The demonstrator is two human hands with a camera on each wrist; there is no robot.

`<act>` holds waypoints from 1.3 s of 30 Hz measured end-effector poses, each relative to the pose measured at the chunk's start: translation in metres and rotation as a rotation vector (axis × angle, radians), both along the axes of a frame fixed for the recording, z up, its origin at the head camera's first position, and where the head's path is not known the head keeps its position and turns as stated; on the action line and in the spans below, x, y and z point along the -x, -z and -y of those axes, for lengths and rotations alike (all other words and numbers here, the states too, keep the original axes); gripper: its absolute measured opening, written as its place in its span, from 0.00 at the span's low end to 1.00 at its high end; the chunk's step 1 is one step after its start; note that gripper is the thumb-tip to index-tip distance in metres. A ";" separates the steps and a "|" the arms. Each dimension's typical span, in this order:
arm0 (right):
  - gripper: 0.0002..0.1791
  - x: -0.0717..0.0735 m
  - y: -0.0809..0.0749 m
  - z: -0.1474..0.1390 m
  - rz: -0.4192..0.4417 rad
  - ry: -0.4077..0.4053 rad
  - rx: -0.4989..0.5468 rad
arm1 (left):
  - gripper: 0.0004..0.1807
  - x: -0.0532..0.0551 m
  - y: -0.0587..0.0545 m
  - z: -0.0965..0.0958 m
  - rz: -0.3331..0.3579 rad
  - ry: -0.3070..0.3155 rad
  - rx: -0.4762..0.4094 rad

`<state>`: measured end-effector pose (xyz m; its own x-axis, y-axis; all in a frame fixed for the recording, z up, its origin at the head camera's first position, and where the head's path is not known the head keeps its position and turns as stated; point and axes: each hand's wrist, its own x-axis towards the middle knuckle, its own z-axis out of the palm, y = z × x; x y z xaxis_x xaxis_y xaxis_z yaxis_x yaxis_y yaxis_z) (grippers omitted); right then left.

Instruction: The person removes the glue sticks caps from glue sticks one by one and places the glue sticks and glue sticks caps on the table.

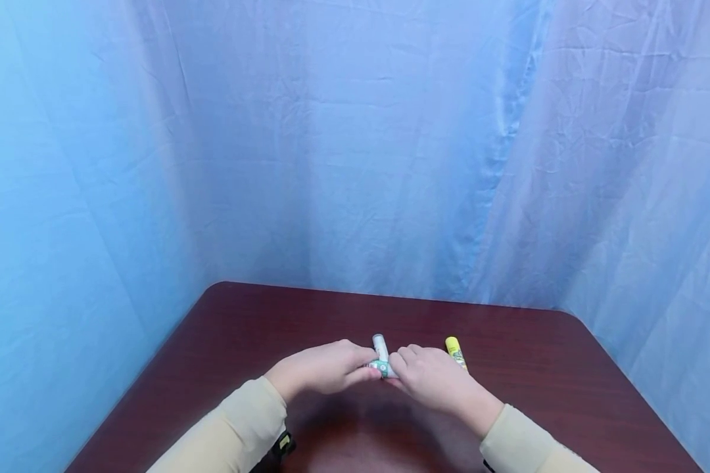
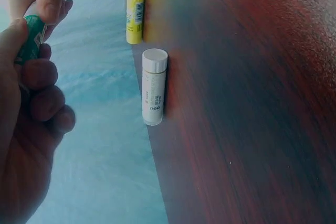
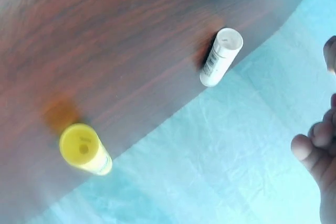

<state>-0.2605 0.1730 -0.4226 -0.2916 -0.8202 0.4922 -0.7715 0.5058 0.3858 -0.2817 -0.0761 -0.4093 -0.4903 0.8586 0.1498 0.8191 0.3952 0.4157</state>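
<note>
Over the table, my left hand (image 1: 325, 369) grips a green and white glue stick (image 1: 383, 368) by its green body. My right hand (image 1: 434, 380) pinches its white end, so both hands meet at the stick. In the left wrist view the green label (image 2: 32, 38) shows between curled fingers, which hide part of it. A white glue stick (image 2: 155, 95) stands upright on the table, just beyond my hands. Farther right stands a yellow glue stick (image 2: 135, 17), partly covered by my right hand in the head view.
The dark red-brown wooden table (image 1: 260, 328) has rounded far corners. Light blue cloth (image 1: 355, 164) hangs behind it and along both sides.
</note>
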 end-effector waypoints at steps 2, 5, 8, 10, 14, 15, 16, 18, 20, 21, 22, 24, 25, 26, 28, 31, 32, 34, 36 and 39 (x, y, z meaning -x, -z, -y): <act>0.20 0.001 0.000 -0.002 -0.004 -0.005 0.004 | 0.12 0.001 0.000 0.004 0.018 0.003 -0.012; 0.17 0.002 -0.001 -0.011 0.017 0.001 0.024 | 0.12 0.004 -0.002 0.013 -0.001 -0.050 -0.013; 0.17 0.004 0.000 -0.018 0.046 0.013 0.048 | 0.10 0.005 -0.006 0.023 -0.030 -0.112 0.000; 0.16 0.005 0.000 -0.020 0.069 0.019 0.049 | 0.10 0.005 -0.008 0.026 -0.027 -0.115 0.000; 0.19 0.006 -0.001 -0.021 0.117 0.042 0.044 | 0.10 0.006 -0.008 0.027 -0.030 -0.089 0.005; 0.20 0.006 -0.001 -0.021 0.122 0.051 0.043 | 0.10 0.005 -0.008 0.026 -0.038 -0.094 0.009; 0.20 0.006 -0.002 -0.021 0.123 0.059 0.043 | 0.10 0.005 -0.008 0.027 -0.047 -0.102 0.013; 0.21 0.006 -0.003 -0.020 0.122 0.066 0.047 | 0.10 0.005 -0.009 0.026 -0.065 -0.116 0.013; 0.21 0.007 -0.004 -0.020 0.124 0.064 0.055 | 0.10 0.005 -0.009 0.026 -0.085 -0.117 0.013; 0.21 0.007 -0.004 -0.020 0.126 0.059 0.059 | 0.10 0.004 -0.009 0.025 -0.093 -0.115 0.014; 0.20 0.007 -0.004 -0.020 0.127 0.052 0.064 | 0.09 0.004 -0.009 0.025 -0.099 -0.111 0.015; 0.20 0.006 -0.004 -0.021 0.140 0.039 0.077 | 0.08 0.003 -0.009 0.024 -0.113 -0.104 0.020; 0.20 0.006 -0.003 -0.020 0.144 0.034 0.083 | 0.07 0.003 -0.008 0.024 -0.123 -0.104 0.024; 0.19 0.006 -0.003 -0.020 0.150 0.030 0.089 | 0.07 0.002 -0.008 0.024 -0.132 -0.104 0.025; 0.19 0.006 -0.003 -0.020 0.161 0.028 0.103 | 0.08 0.002 -0.007 0.025 -0.152 -0.108 0.028; 0.18 0.007 -0.004 -0.020 0.196 0.037 0.118 | 0.09 0.004 -0.006 0.026 -0.185 -0.108 0.030; 0.17 0.007 -0.004 -0.020 0.210 0.041 0.123 | 0.10 0.004 -0.005 0.026 -0.194 -0.108 0.031; 0.16 0.006 -0.003 -0.020 0.238 0.059 0.130 | 0.10 0.005 -0.005 0.026 -0.212 -0.107 0.031; 0.14 0.005 -0.003 -0.021 0.275 0.088 0.127 | 0.10 0.005 -0.005 0.026 -0.217 -0.109 0.032; 0.17 0.004 -0.002 -0.023 0.326 0.134 0.133 | 0.10 0.005 -0.004 0.026 -0.215 -0.113 0.030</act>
<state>-0.2648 0.1955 -0.4204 -0.5513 -0.6990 0.4556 -0.7663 0.6401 0.0548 -0.2866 -0.1024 -0.4048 -0.5434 0.8055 0.2362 0.8371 0.4992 0.2237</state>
